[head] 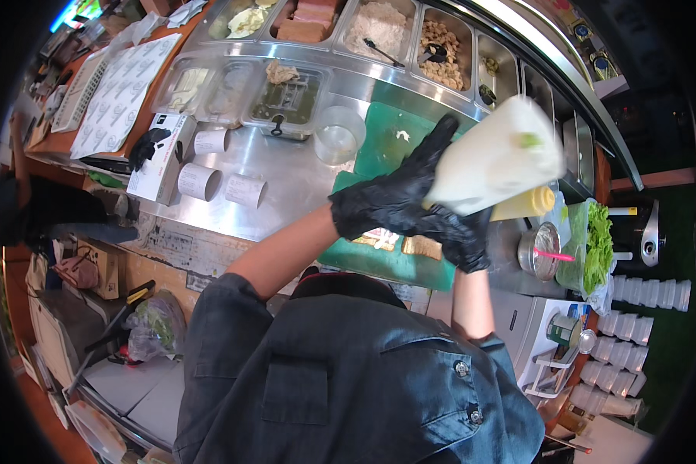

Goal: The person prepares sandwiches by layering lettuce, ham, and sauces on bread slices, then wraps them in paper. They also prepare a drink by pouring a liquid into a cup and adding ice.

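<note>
A white squeeze bottle (499, 156), blurred and tilted, has its narrow end low between my black-gloved hands. My left hand (394, 191) lies against its narrow end, one digit stretched up beside it; whether it grips is unclear. My right hand (467, 240) is closed around the bottle's lower part, its fingers partly hidden. Beneath my hands, on a green cutting board (394, 267), lie a bread slice (422, 247) and another slice with toppings (377, 238), both partly covered. Behind them is a second green board (383, 139) with a white scrap. A yellow squeeze bottle (525, 204) is behind my right hand.
Metal food pans (377, 29) line the counter's back. Lidded tubs (290, 101), a clear round container (339, 136), paper-labelled rolls (197, 181) and a glove box (161, 159) stand left. A metal bowl (538, 249) with a pink-handled utensil and a lettuce tub (594, 246) are right.
</note>
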`<state>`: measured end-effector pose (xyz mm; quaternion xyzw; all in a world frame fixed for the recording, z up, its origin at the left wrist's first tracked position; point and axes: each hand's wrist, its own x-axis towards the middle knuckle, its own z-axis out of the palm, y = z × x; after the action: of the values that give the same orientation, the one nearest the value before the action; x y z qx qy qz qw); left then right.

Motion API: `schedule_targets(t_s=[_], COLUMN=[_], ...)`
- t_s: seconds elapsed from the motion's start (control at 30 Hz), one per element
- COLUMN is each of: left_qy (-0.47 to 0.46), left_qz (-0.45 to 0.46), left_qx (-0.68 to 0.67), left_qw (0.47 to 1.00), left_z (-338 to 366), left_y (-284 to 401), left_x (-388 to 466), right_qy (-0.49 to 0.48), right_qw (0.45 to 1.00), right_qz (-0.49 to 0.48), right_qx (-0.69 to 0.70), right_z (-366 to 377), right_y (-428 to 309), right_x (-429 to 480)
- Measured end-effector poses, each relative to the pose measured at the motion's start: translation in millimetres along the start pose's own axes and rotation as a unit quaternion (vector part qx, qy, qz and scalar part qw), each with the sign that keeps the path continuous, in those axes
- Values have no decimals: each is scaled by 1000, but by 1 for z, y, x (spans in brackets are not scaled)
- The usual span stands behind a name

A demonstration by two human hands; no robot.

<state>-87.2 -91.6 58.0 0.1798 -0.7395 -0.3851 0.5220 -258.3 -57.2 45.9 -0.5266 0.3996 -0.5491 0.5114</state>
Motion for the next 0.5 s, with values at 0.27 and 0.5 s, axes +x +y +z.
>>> schedule_targets(t_s=[0.27,0.5], left_qy=[29,-54], left_qz=[52,-153], left_qx=[215,51], left_qw=[975,985], left_z=[-34,-15], left_y=[13,-16], left_x=[48,10], right_qy=[228,153], right_qw=[944,985], right_qz=[-221,-35], right_qx=[-89,68], right_z=[-78,-48], right_y=[72,75], right_x=[77,43])
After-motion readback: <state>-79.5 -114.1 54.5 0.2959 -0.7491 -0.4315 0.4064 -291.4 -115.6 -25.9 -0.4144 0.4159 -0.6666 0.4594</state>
